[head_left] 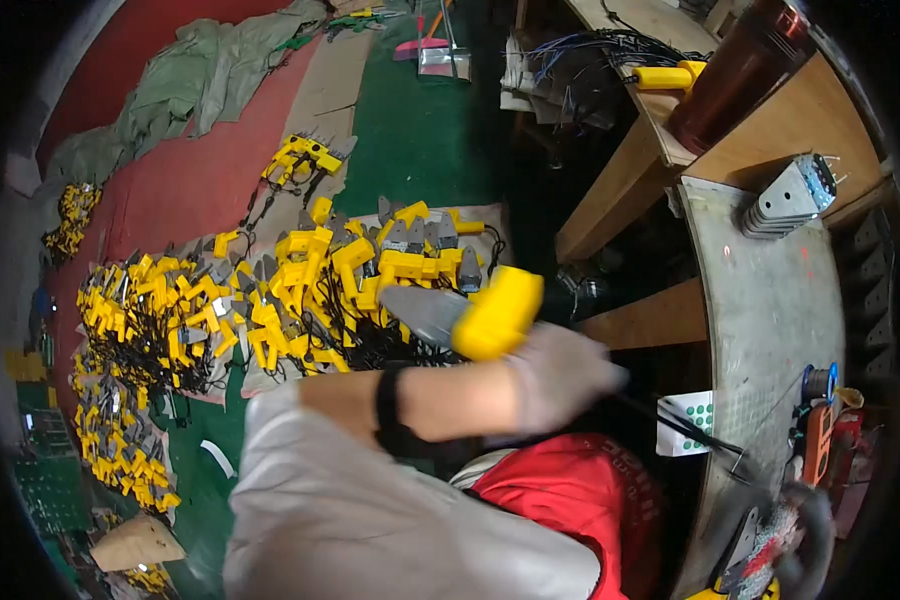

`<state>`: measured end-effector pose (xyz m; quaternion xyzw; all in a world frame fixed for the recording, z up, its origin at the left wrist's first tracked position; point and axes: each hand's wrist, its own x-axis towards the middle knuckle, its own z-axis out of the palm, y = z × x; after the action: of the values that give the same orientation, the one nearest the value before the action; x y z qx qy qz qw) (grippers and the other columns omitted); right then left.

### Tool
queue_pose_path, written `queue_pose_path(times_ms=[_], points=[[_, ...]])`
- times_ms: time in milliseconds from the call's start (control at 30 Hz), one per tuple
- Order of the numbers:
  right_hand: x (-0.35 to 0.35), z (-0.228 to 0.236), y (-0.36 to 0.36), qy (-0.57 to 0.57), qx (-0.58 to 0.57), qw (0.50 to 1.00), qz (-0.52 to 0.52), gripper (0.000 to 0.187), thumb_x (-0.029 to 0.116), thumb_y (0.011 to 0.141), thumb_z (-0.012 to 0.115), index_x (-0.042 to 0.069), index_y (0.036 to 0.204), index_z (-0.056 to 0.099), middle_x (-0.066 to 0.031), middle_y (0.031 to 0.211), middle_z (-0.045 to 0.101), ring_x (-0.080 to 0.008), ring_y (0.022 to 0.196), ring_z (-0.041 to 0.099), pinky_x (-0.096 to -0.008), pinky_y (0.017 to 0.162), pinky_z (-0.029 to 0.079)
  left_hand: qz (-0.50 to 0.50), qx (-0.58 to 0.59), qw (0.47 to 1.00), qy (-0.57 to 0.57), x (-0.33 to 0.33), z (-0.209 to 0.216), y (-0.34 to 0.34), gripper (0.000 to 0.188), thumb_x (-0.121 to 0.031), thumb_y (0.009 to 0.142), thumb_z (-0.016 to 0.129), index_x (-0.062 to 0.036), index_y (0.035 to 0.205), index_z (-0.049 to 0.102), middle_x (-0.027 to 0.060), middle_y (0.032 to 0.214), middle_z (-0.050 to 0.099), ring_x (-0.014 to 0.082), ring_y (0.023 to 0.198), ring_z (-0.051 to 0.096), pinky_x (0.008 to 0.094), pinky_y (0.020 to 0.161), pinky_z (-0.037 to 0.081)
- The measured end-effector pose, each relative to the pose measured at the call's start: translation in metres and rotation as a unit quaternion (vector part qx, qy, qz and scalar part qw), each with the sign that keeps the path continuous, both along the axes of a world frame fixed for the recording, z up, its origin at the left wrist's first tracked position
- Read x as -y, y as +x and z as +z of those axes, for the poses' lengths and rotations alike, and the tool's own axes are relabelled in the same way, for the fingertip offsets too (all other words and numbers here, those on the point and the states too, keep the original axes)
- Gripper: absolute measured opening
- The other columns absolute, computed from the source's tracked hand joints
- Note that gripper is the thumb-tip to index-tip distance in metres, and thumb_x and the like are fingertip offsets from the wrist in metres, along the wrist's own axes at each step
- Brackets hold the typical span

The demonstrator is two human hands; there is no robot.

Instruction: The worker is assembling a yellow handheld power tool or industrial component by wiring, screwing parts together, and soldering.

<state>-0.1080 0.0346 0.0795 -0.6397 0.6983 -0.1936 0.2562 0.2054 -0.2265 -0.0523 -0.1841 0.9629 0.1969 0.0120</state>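
My left hand (562,378), in a pale glove, reaches across in front of me, closed around a yellow-handled tool (500,315) with a flat grey pointed plate. A black cord (685,430) trails rightward from this hand to the workbench. Beyond the plate lies a large pile of similar yellow-handled tools (300,265), their black cords tangled. At the lower right, a smeared grey and red speckled shape (775,545) sits beside a grey plate and yellow parts. It may be my gloved right hand; its fingers cannot be made out.
The workbench (770,310) stands at my right, bearing a stack of metal brackets (790,195), a solder spool (819,382) and an orange meter (818,445). A dark red-brown cylinder (740,75) stands farther back. Green cloth (185,80) lies at the far left, a dustpan (444,64) beyond.
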Motion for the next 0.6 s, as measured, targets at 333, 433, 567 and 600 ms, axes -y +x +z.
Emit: queue_pose_path(times_ms=[333,433,567,600], points=[[0.039,0.086,0.205,0.065,-0.063,0.996,-0.005,0.031,0.013,0.08,0.065,0.003,0.108,0.068,-0.0192,0.109,0.064,-0.0353,0.098,0.062,-0.0402,0.085,0.05,0.046,0.324,0.941,-0.084,0.08,-0.124,0.093,0.024,-0.008,0.077,0.058,-0.0089,0.098,0.07,0.0143,0.084,0.07,0.0361,0.082,0.068,0.0469,0.07,0.054],[0.031,0.084,0.198,0.151,0.102,0.983,0.019,0.036,0.022,0.083,0.068,0.017,0.119,0.066,-0.008,0.094,0.065,-0.0238,0.089,0.064,-0.0348,0.072,0.054,-0.115,0.07,0.991,-0.013,0.04,-0.046,0.035,0.022,-0.007,0.079,0.053,-0.006,0.098,0.065,0.0185,0.091,0.065,0.0393,0.091,0.063,0.0492,0.074,0.05],[0.016,0.021,0.252,-0.551,-0.227,0.701,-0.392,0.029,0.027,0.088,0.066,0.017,0.115,0.068,-0.0072,0.084,0.066,-0.0219,0.078,0.064,-0.0345,0.067,0.054,-0.344,-0.185,0.918,0.062,-0.049,0.054,-0.059,0.04,0.004,0.07,0.064,-0.0068,0.108,0.063,0.0144,0.101,0.065,0.0354,0.096,0.061,0.0441,0.083,0.049],[-0.006,0.037,0.243,-0.501,-0.268,0.709,-0.417,0.029,0.027,0.088,0.065,0.016,0.115,0.068,-0.0075,0.083,0.066,-0.022,0.077,0.064,-0.0345,0.067,0.054,-0.39,-0.217,0.892,0.076,-0.068,0.069,-0.078,0.043,0.004,0.069,0.066,-0.0071,0.111,0.063,0.0135,0.105,0.064,0.0344,0.098,0.061,0.0435,0.085,0.049]])
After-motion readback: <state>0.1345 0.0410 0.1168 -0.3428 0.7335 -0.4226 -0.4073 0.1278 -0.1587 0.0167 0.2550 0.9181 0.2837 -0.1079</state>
